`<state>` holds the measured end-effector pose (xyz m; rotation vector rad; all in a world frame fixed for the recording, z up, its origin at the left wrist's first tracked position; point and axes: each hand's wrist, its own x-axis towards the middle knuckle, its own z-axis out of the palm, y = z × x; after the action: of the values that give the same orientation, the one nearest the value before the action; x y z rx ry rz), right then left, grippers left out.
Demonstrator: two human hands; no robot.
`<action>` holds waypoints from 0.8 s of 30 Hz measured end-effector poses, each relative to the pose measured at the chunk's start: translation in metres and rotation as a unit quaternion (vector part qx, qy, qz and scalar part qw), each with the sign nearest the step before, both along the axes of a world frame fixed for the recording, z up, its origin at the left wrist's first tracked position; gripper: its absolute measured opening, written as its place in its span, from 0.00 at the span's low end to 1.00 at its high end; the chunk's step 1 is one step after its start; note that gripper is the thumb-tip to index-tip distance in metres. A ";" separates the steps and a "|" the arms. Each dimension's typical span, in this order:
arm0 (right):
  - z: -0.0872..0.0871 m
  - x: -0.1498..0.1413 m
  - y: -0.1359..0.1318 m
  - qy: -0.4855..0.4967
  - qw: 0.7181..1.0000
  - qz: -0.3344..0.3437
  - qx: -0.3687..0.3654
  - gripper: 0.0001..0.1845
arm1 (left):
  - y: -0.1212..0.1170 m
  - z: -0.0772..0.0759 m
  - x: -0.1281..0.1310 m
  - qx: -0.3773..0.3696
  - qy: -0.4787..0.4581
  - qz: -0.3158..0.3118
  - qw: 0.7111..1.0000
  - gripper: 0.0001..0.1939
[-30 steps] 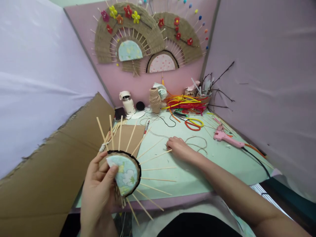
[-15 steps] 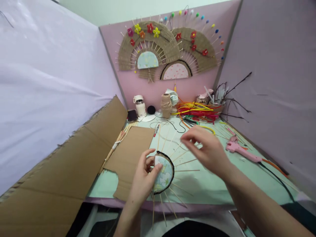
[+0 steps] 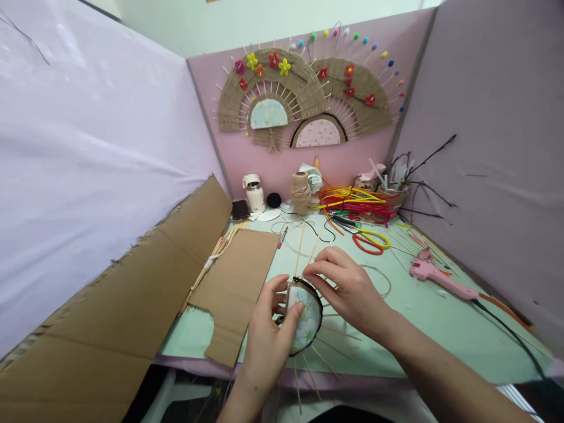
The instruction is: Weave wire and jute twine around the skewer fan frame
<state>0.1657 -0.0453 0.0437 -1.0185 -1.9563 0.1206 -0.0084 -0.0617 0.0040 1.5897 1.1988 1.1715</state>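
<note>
Semicircular floral fan base (image 3: pixel 309 322), thin sticks (image 3: pixel 299 252) radiating from its black rim (image 3: pixel 321 315), is held over the near side of the table (image 3: pixel 383 352), clamped between thumb and fingers of the left hand (image 3: pixel 271 326). Right hand (image 3: pixel 349 288) is positioned at the upper rim; whether anything is pinched there cannot be told.

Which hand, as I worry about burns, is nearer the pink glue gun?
Right. The right hand is left of the pink glue gun; the left hand is farther left.
</note>
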 end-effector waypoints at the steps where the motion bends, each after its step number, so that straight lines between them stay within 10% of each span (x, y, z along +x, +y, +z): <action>1: 0.000 0.000 0.000 0.000 1.000 0.000 -0.001 0.08 | -0.001 0.000 0.000 0.003 0.002 0.002 1.000 0.22; 24: 0.007 -0.002 -0.006 -0.042 0.999 -0.024 0.021 0.08 | -0.007 0.006 0.003 0.173 0.108 -0.021 0.979 0.19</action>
<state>0.1635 -0.0516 0.0503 -1.0581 -1.9994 0.0098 -0.0059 -0.0688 0.0102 2.0359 1.1329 1.2548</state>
